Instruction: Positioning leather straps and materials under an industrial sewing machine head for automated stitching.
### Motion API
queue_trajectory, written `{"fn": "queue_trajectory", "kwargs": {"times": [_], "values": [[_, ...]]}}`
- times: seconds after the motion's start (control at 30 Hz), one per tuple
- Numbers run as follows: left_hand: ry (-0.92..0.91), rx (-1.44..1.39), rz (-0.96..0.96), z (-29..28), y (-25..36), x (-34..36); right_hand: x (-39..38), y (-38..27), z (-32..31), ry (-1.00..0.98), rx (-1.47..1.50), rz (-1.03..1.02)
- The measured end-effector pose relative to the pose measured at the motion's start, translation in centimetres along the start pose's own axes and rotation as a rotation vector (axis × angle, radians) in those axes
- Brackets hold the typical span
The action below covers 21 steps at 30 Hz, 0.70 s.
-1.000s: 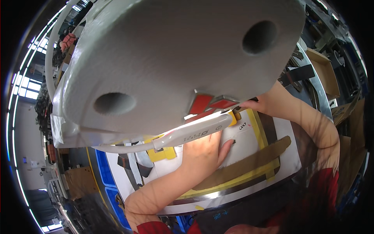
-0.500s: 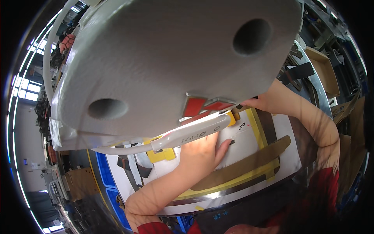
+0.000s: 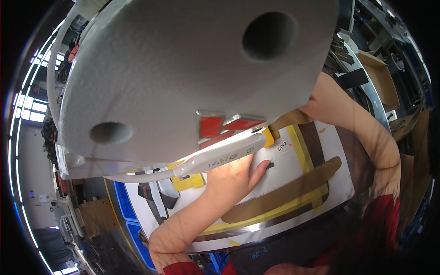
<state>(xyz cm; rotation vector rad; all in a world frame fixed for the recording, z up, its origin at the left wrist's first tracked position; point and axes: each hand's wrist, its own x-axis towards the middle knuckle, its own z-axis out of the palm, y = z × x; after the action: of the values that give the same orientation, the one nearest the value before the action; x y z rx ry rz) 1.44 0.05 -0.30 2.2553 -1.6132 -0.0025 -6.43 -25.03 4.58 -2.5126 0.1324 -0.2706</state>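
Note:
The grey sewing-machine-like head (image 3: pixel 183 78) with a red emblem fills the upper view. Under its lower edge hangs a white stick lamp (image 3: pixel 220 156) with a cable. My left hand (image 3: pixel 229 178) lies on the white board (image 3: pixel 339 169), thumb stretched out beside a small dark piece (image 3: pixel 271 165); its other fingers are behind the lamp. My right hand (image 3: pixel 312 106) shows only at the wrist, its fingers hidden behind the machine head. A brown strip (image 3: pixel 291 120) comes out beside that wrist, near a yellow part (image 3: pixel 269 137). Whether the hand holds it cannot be seen.
Another brown strip (image 3: pixel 284 190) lies across the board over yellow tape (image 3: pixel 300 151). Black and white straps (image 3: pixel 162 195) lie at the board's left. Blue bins (image 3: pixel 124 201) stand at the left, and an open cardboard box (image 3: pixel 378 78) at the far right.
My right hand has moved up behind the machine head, and a brown strip now shows where its fingers were. My left hand has shifted slightly left. The machine head looks shifted left in view.

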Motion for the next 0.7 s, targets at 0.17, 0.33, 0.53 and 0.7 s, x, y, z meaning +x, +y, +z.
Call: {"fn": "queue_trajectory", "kwargs": {"times": [0.17, 0.33, 0.53, 0.7], "values": [[0.019, 0.027, 0.003, 0.0, 0.2, 0.1, -0.2, -0.9, 0.7, -0.108, 0.275, -0.109], [0.018, 0.010, -0.038, -0.1, 0.3, 0.0, -0.3, -0.5, 2.1, -0.081, -0.053, -0.080], [0.032, 0.032, 0.014, 0.3, 0.2, 0.2, -1.1, -1.1, 1.6, -0.070, -0.127, -0.118], [0.042, -0.024, -0.021, 0.1, 0.3, 0.2, -0.7, -1.5, 0.8, -0.153, 0.004, -0.023]]}}
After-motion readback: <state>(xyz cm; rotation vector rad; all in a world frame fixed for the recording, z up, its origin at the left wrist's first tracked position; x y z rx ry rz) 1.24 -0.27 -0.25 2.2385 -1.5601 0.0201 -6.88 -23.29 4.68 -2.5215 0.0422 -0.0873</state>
